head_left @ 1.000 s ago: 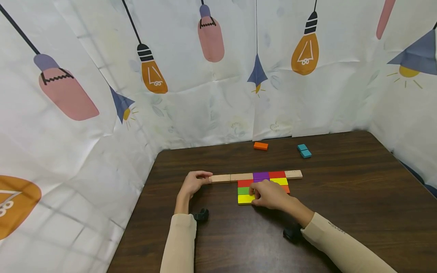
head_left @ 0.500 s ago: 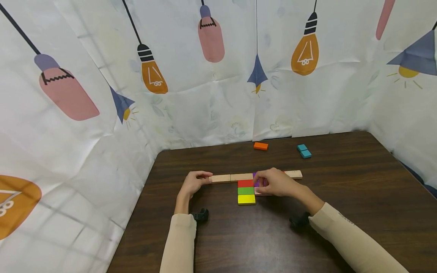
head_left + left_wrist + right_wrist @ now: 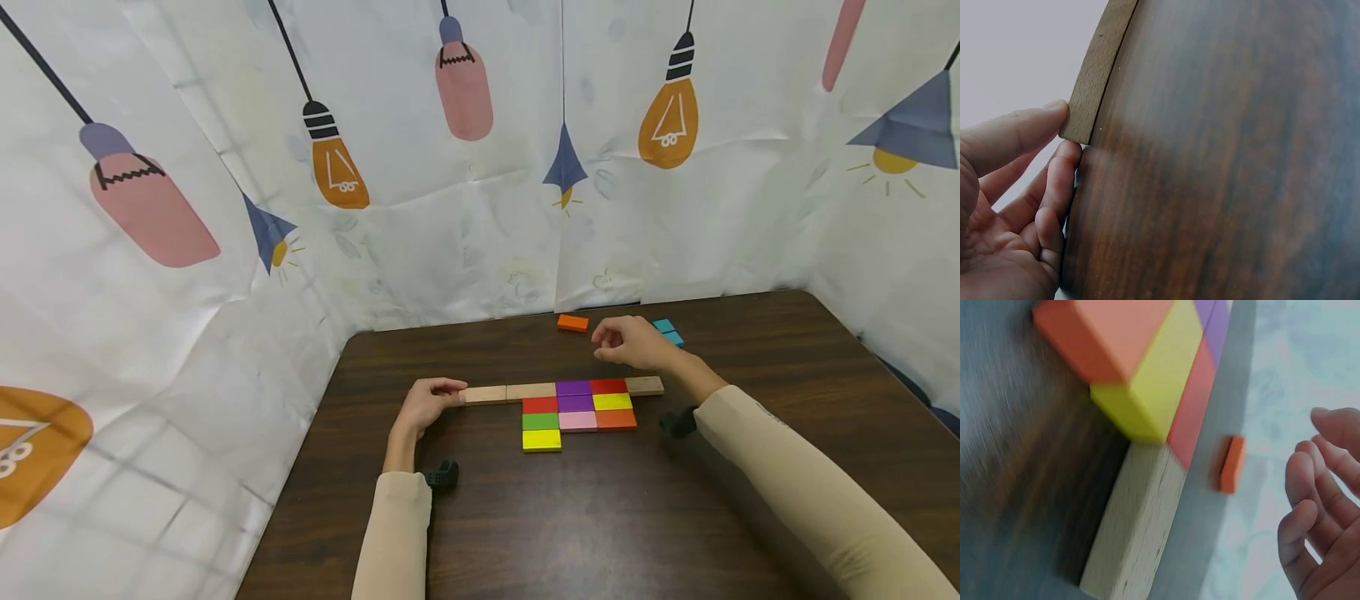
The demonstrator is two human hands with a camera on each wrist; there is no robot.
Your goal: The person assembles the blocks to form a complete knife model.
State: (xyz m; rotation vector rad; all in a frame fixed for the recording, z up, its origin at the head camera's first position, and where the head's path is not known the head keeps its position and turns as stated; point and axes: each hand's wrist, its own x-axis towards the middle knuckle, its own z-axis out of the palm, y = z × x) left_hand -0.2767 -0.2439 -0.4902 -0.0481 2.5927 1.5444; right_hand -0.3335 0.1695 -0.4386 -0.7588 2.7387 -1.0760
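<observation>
My left hand (image 3: 427, 408) is at the left end of a row of plain wooden blocks. In the left wrist view, its thumb and a finger pinch the corner of the end wooden block (image 3: 1099, 75). My right hand (image 3: 633, 343) hovers above the table behind the row, its fingers loosely curled around nothing. In front of the row lie coloured blocks side by side: red (image 3: 540, 405), green (image 3: 540, 422), yellow (image 3: 542, 441), pink (image 3: 577, 422), orange (image 3: 616, 420) and a second yellow block (image 3: 612, 402). Purple blocks (image 3: 573, 388) and a dark red block (image 3: 608, 387) fill part of the row.
A lone orange block (image 3: 573, 323) lies near the back edge of the dark wooden table (image 3: 540, 525). Two blue blocks (image 3: 672, 337) sit back right, partly behind the right hand. Printed cloth (image 3: 480, 233) hangs around the table.
My right hand has moved from the coloured blocks, back and to the right, over the far part of the table. It carries nothing. My left hand has stayed at the row's end.
</observation>
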